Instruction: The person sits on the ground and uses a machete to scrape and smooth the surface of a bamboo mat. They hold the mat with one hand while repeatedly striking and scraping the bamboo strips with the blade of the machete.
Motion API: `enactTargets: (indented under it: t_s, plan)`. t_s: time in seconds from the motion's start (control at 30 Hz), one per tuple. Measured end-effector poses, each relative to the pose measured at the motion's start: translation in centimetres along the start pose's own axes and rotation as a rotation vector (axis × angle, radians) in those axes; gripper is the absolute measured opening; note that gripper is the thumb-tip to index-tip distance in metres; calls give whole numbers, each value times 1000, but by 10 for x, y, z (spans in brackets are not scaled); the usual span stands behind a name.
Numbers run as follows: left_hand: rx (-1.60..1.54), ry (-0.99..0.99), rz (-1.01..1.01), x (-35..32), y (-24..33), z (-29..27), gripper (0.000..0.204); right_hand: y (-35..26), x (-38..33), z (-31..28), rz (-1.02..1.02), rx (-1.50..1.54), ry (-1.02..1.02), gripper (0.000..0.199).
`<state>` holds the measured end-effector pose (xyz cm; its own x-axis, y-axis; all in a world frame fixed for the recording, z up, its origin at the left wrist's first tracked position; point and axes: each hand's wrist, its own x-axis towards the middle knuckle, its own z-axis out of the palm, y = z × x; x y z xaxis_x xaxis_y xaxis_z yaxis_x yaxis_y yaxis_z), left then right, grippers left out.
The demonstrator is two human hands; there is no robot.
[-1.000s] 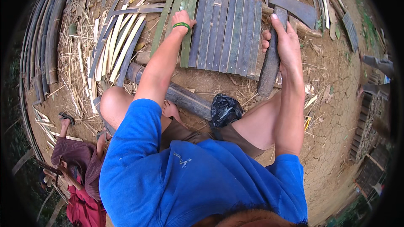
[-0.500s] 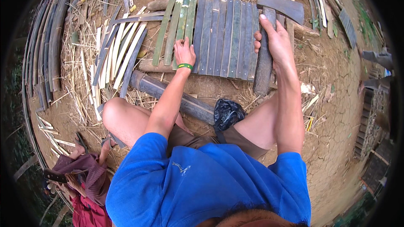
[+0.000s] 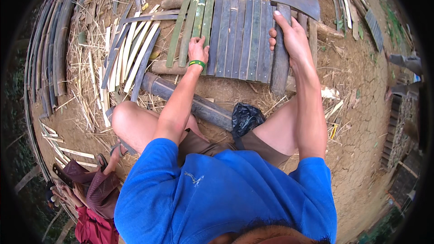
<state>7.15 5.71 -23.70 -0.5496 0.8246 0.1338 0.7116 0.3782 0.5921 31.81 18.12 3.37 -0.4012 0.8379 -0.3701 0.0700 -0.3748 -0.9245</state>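
Note:
My right hand (image 3: 294, 40) is closed round the wooden handle of an axe (image 3: 281, 58). Its dark metal head is uppermost, over the far right edge of a row of dark bamboo slats (image 3: 239, 36) with small nail heads near their ends. Several loose green bamboo slats (image 3: 184, 29) lie to the left of that row. With bent fingers, my left hand (image 3: 198, 50) grips the near end of the green slat (image 3: 197, 20) beside the row; the fingertips are partly hidden. Round logs (image 3: 167, 68) lie under the slats.
A thick bamboo pole (image 3: 199, 106) and a black plastic bag (image 3: 246, 119) lie between my knees and the slats. Split bamboo strips (image 3: 131, 58) and shavings cover the ground at left. Long dark poles (image 3: 58, 40) are stacked farther left. Another person (image 3: 97, 194) sits at lower left.
The axe has shifted slightly left with my right hand. My left hand stays at the near ends of the green slats. At lower left, the other person's hands and dark tool have moved.

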Motion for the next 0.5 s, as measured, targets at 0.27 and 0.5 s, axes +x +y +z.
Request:
enactTargets:
  t_s: [0.27,0.5]
  plan:
    - [-175,101,362,-73,86,1,24,3,1,-13,-27,6,19,29]
    - [269,-1151,674,-228,119,54,19,-8,-3,-40,-26,81,87,26]
